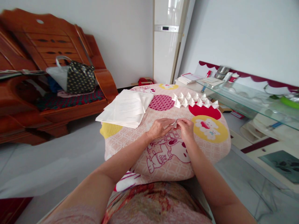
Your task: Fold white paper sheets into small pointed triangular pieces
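Observation:
Both hands meet over a table covered in a pink cartoon-print cloth (168,161). My left hand (159,128) and my right hand (186,127) are closed in a pinch on a small folded piece of white paper (173,124) between them. A stack of white paper sheets (127,107) lies on the cloth to the far left of my hands. Beyond my hands, several small folded white paper triangles (192,100) stand in rows on the cloth.
A carved wooden sofa (35,93) with a dotted black bag (78,77) stands at the left. A glass shelf (247,96) with papers, cups and tins runs along the right wall. A tall white appliance (167,40) is in the corner.

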A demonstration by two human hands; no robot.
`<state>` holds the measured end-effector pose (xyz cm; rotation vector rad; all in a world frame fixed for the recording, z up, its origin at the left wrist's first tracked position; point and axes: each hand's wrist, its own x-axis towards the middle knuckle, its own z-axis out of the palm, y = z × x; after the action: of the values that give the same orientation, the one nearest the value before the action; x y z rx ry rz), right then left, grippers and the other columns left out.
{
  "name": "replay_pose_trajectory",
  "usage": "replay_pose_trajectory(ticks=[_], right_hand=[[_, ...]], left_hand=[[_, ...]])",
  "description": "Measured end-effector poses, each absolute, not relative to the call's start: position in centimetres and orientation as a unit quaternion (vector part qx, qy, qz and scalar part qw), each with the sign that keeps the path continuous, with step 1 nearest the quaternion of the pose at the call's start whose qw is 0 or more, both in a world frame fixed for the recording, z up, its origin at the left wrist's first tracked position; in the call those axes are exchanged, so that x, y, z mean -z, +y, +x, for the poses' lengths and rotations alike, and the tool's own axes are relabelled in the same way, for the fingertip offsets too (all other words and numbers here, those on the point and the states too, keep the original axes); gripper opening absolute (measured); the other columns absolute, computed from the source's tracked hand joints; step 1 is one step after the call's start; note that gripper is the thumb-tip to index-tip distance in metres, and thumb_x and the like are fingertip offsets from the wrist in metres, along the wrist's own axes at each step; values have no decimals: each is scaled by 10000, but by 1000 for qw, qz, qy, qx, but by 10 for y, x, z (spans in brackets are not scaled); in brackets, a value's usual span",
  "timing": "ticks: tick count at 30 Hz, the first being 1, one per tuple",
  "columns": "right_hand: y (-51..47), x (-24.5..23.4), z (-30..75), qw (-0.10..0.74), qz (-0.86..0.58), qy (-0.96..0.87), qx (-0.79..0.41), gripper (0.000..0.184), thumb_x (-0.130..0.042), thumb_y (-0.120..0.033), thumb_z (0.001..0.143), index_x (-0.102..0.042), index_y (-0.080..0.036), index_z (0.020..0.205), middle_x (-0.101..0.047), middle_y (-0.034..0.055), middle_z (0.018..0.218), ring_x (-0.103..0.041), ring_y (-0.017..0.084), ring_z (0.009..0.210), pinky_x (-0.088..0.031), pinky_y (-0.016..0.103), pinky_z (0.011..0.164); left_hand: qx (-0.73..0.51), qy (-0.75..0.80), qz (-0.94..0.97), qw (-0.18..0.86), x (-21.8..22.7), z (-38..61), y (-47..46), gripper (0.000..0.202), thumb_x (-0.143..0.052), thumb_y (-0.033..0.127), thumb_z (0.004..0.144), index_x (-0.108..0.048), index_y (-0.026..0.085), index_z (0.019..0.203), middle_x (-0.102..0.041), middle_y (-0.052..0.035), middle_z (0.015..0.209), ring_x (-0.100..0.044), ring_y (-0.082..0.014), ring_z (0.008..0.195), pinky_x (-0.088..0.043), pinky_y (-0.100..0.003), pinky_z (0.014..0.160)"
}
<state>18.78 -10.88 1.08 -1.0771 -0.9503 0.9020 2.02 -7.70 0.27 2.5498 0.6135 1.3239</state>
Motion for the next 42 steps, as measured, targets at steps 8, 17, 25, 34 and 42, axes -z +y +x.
replay_pose_trajectory(ticks=[8, 17, 25, 34, 42], right_hand=[[-107, -5, 192, 634, -492, -480, -354, 157, -681, -321, 730, -728, -188, 663, -634, -19, 538, -579, 142, 465, -471, 246, 454], [-106, -2, 193, 629, -496, -483, -353, 186, -680, -342, 745, -726, -192, 645, -631, -12, 508, -576, 146, 446, -440, 248, 452], [-106, -2, 194, 634, -492, -475, -360, 154, -683, -303, 730, -728, -194, 630, -626, -20, 496, -572, 143, 429, -438, 246, 438], [-107, -3, 194, 627, -505, -474, -357, 162, -682, -328, 711, -728, -195, 630, -627, -18, 502, -568, 148, 428, -453, 251, 425], [-106, -4, 194, 625, -495, -475, -372, 174, -688, -339, 707, -718, -197, 611, -622, -14, 499, -562, 147, 420, -462, 253, 418]], left_hand=[[-476, 250, 826, 170, -10, 28, -79, 292, -577, 363, 1023, -791, 174, 1089, -793, -97, 992, -731, -195, 905, -568, -305, 811], [-483, 229, 820, 206, -9, 30, -77, 305, -571, 369, 1032, -804, 181, 1086, -794, -102, 1004, -737, -200, 917, -554, -308, 810], [-479, 216, 825, 210, -12, 29, -78, 323, -551, 371, 1041, -805, 181, 1101, -796, -102, 1013, -738, -203, 932, -562, -312, 830], [-465, 227, 828, 217, -12, 27, -77, 335, -548, 396, 1042, -798, 190, 1126, -794, -96, 1005, -736, -198, 915, -557, -306, 810], [-464, 236, 824, 226, -14, 26, -78, 326, -566, 392, 1033, -801, 183, 1116, -789, -96, 971, -728, -186, 869, -549, -280, 752]])
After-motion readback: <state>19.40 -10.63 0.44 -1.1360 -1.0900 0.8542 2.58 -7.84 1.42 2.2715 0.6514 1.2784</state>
